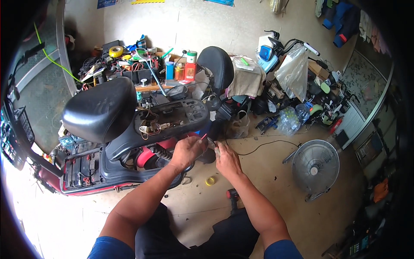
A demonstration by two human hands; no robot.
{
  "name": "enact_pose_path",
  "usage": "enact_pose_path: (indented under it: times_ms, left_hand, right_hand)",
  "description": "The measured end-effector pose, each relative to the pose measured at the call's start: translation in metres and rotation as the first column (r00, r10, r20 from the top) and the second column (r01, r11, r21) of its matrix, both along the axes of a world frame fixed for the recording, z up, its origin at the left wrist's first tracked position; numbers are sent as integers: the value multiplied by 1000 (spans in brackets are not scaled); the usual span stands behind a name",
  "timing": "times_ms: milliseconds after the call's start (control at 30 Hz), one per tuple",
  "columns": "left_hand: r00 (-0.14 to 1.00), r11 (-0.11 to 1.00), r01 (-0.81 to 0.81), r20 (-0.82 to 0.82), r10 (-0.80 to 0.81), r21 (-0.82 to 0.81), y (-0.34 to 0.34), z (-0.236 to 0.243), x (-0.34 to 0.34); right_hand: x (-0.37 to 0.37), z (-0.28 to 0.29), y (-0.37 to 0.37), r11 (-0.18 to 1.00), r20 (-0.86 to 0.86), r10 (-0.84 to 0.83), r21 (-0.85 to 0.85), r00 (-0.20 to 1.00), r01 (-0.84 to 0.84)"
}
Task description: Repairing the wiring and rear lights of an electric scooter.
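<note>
My left hand is closed, pinching a thin red wire whose end sticks up past the fingertips. Just to its right, my right hand is wrapped round pliers; only their grey metal head shows, close to the wire. Both hands are beside the rear of an electric scooter. Its black seat is tipped up. In the open compartment behind the seat lies a bundle of loose wires and white connectors.
On the floor lie a yellow tape roll and a red-and-black power tool near my legs. A floor fan stands at right, with a black cable behind. A cluttered workbench lines the wall; another scooter stands beyond.
</note>
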State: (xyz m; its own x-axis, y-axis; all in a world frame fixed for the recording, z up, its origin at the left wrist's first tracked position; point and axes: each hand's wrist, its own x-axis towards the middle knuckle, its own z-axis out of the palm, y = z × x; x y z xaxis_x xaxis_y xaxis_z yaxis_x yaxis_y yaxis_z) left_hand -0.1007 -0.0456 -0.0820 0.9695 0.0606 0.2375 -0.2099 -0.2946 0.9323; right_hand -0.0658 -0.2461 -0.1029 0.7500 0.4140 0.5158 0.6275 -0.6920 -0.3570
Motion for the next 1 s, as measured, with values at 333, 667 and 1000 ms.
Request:
enact_pose_path:
  times_ms: [333,667,1000]
  left_hand:
    - [993,999,-1,116,-4,45,-8,-7,5]
    - [999,997,9,33,-12,74,-5,3,-2]
    - [998,997,53,26,-54,49,0,-7,2]
  right_hand:
    - [0,-4,12,1000,56,-6,-24,998,7]
    - [1,-3,17,1000,156,3,-2,988,-3]
    - [5,-5,18,997,123,-3,-76,992,12]
